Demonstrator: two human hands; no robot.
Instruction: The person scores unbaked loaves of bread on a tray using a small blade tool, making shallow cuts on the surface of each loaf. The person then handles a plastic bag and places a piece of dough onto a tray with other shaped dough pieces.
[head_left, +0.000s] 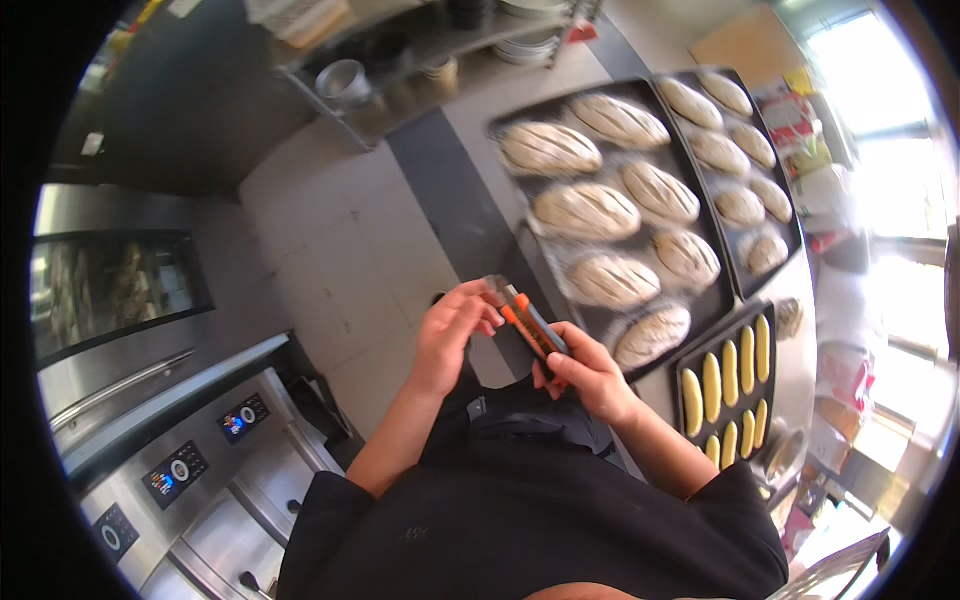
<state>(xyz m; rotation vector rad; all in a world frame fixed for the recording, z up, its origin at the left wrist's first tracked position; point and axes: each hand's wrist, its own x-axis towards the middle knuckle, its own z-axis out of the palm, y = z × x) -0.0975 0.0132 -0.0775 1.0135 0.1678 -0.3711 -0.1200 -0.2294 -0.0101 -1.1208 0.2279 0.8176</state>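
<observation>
My right hand (589, 367) grips an orange and grey handled tool (534, 328), which looks like a utility knife. Its far end points up and to the left, away from my body. At that end sits a small clear piece (495, 283), perhaps a plastic cap. The fingertips of my left hand (454, 330) are at this clear piece; whether they pinch it or only touch it is not plain. Just beyond the tool, a large black baking tray (525, 124) holds several floured oval dough loaves (587, 211) with slashes in their tops.
A second tray (701, 176) of smaller loaves adjoins the large one. Yellow dough sticks (711, 379) lie on another tray (684, 367) at right. A steel deck oven (217, 480) with control panels stands at left. Pots and bowls fill a metal shelf (405, 97) across the tiled floor (330, 225).
</observation>
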